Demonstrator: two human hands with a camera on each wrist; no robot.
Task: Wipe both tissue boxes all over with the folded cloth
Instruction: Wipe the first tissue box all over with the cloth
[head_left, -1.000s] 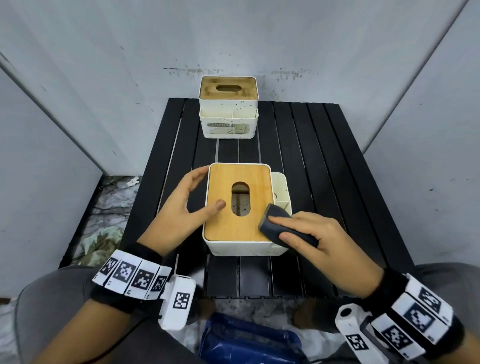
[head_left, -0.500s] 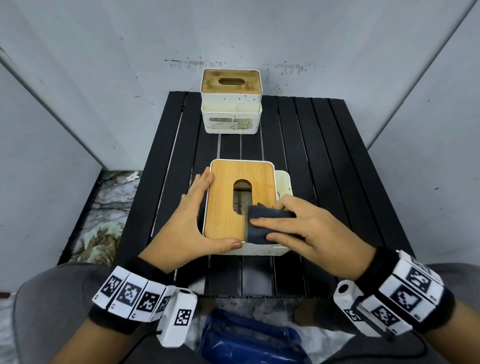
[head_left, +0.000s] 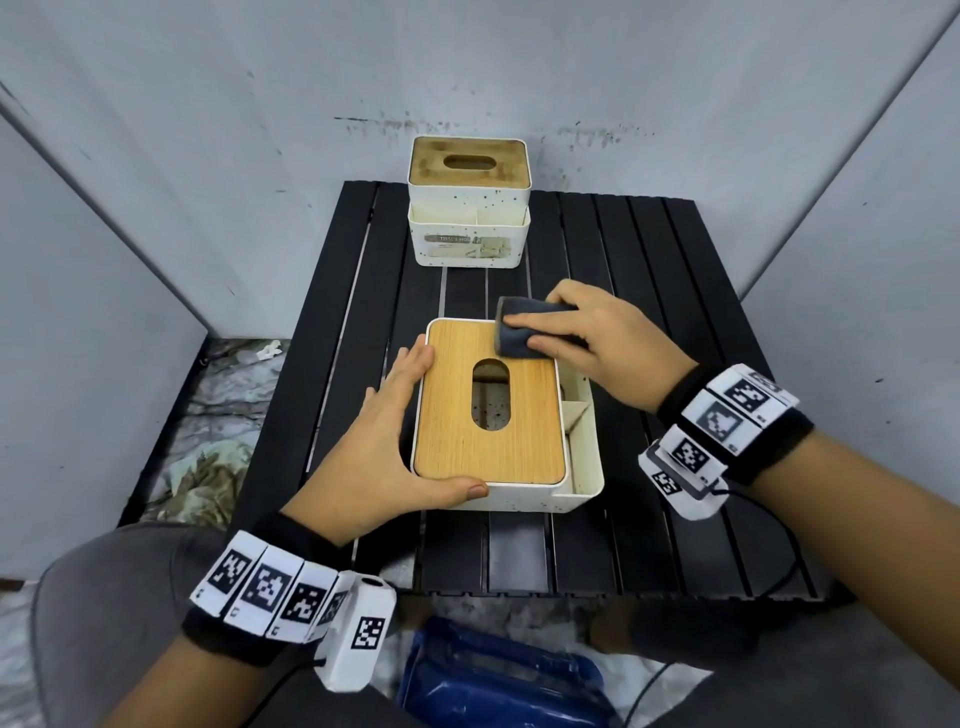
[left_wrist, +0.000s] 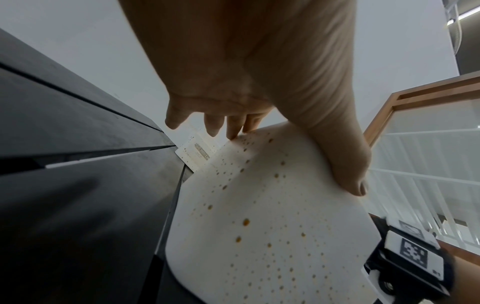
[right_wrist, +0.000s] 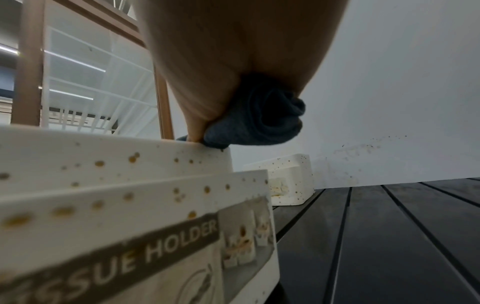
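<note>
On the black slatted table (head_left: 649, 270), the right hand (head_left: 602, 343) presses a folded cloth (head_left: 519, 332) onto the near tissue box (head_left: 488, 410), fingers clamped; the left hand (head_left: 379, 441) steadies it, fingers straight.

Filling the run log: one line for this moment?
near tissue box | left hand steadies side | right hand presses folded cloth on lid's far corner

Open black table (head_left: 675, 291) slats to the right and between the near tissue box (head_left: 524, 496) and the far tissue box (head_left: 467, 228); walls crowd the back and sides.
</note>
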